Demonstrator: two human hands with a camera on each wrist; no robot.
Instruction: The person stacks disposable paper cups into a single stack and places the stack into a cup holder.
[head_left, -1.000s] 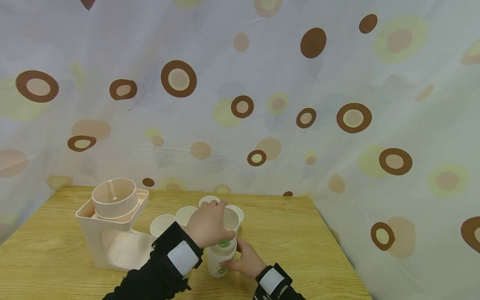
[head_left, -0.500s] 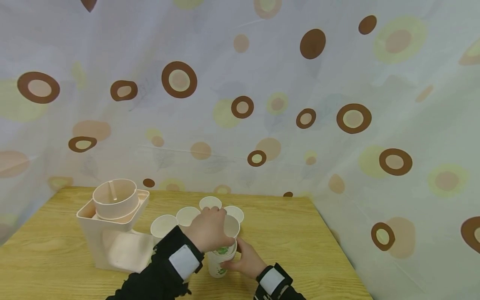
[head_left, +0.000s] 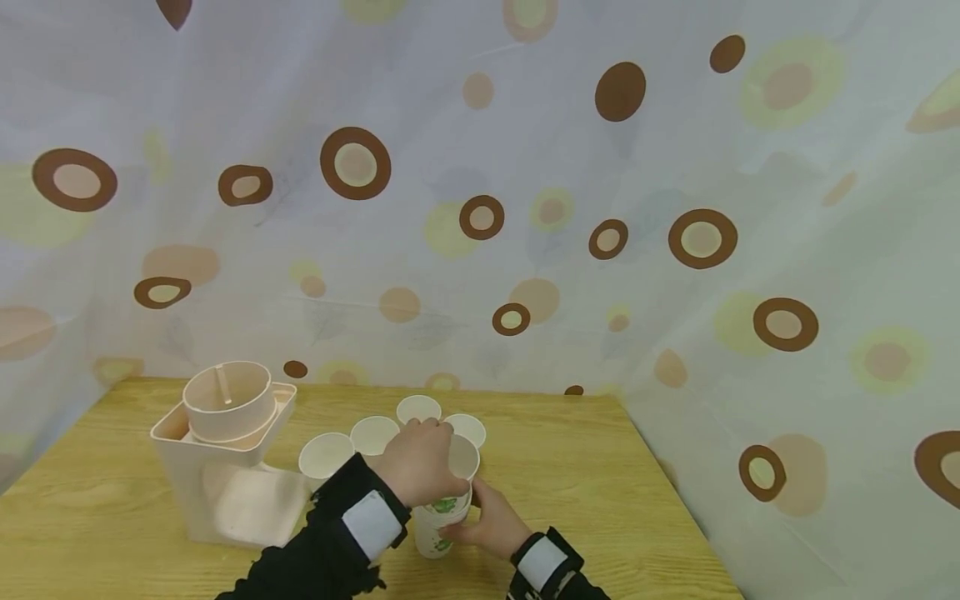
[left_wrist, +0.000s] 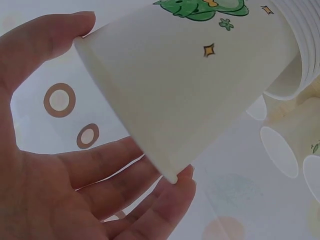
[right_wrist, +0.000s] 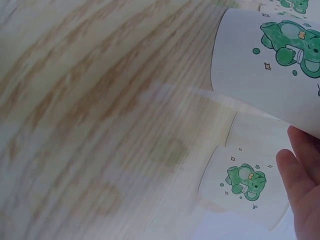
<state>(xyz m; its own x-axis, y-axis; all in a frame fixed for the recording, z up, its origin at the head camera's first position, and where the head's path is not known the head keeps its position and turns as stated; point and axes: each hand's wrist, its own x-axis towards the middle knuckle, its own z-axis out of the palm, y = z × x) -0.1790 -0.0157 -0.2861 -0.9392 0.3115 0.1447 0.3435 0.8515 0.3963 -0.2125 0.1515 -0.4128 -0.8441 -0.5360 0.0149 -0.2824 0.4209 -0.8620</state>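
In the head view my left hand (head_left: 422, 465) holds a white paper cup (head_left: 462, 457) by its rim, from above. The left wrist view shows thumb and fingertips on opposite sides of that rim; a green cartoon animal is printed on the cup (left_wrist: 190, 95). Its narrow end sits inside the stacked rims (left_wrist: 306, 40) of several nested paper cups. My right hand (head_left: 495, 523) grips this cup stack (head_left: 431, 540) around its side, just below the left hand. In the right wrist view the printed stack (right_wrist: 270, 60) lies across the upper right, beside the right hand's fingers (right_wrist: 297, 180).
Several more paper cups, such as the leftmost one (head_left: 326, 455) and the rear one (head_left: 418, 408), stand upright behind the hands. At the left is a cream plastic appliance (head_left: 225, 475) with a round cylinder (head_left: 228, 404) on top. The wooden table (head_left: 585, 483) meets a patterned curtain (head_left: 555, 167).
The left hand's cup has sunk lower into the stack; the opening below it, visible a second ago, is now mostly covered. The right hand keeps its grip. The head view has shifted slightly.
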